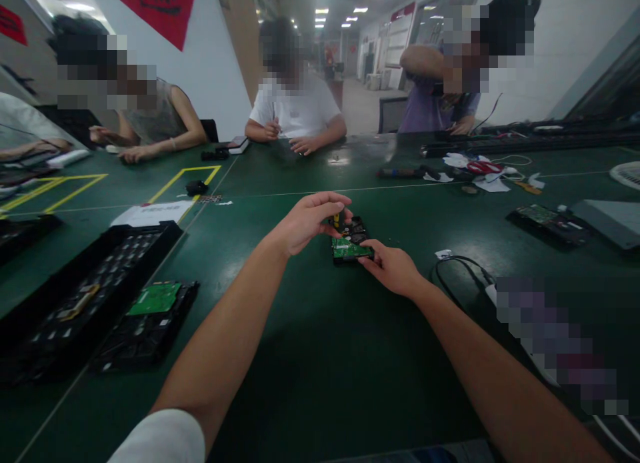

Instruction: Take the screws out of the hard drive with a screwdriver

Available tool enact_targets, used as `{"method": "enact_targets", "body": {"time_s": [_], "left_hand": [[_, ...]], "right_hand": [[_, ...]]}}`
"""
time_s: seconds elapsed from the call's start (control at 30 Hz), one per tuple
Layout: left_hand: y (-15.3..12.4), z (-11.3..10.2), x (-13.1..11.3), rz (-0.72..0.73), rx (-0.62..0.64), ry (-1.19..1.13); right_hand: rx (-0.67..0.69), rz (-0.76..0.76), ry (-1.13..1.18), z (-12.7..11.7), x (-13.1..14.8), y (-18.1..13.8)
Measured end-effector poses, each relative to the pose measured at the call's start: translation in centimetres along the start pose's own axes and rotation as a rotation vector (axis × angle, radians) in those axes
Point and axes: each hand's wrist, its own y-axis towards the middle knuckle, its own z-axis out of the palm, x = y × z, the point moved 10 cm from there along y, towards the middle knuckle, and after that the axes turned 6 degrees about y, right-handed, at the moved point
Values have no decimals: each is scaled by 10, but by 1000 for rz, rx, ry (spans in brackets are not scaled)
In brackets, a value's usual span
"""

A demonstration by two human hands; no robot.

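Observation:
A black hard drive with a green circuit board [349,249] lies on the dark green table in front of me. My left hand [314,221] is closed around a short yellow-and-black screwdriver [339,219], held upright over the drive; its tip is too small to make out. With thumb and fingers, my right hand [393,266] grips the drive's near right edge. To the left of my forearm lies another drive-like black unit [143,336] with a green board on top.
At left stands a long black tray [95,296] with small parts, near a white paper [147,213]. A black device [550,223], a grey box [613,219] and a cable [463,259] lie right. Tools and scraps [480,173] lie farther back. Several people sit across the table.

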Motion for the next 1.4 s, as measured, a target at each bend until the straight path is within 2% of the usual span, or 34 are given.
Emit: {"method": "enact_targets", "body": {"time_s": [0.17,0.4,0.7,0.93,1.1,1.4], "left_hand": [[2,-1,4,-15,-18,-84],[3,-8,0,37,-43,-27],[5,0,1,49,5,-93],[4,-1,1,73,6,54],[2,-7,-2,54,-44,123],[2,-3,-1,53,-16,17]], "right_hand": [[0,-9,14,0,1,0],[0,-7,18,-1,0,0],[-5,-6,16,-2,1,0],[-3,11,2,-1,1,0],[-1,8,-1,-2,3,0],[-8,5,1,-2,3,0]]}}
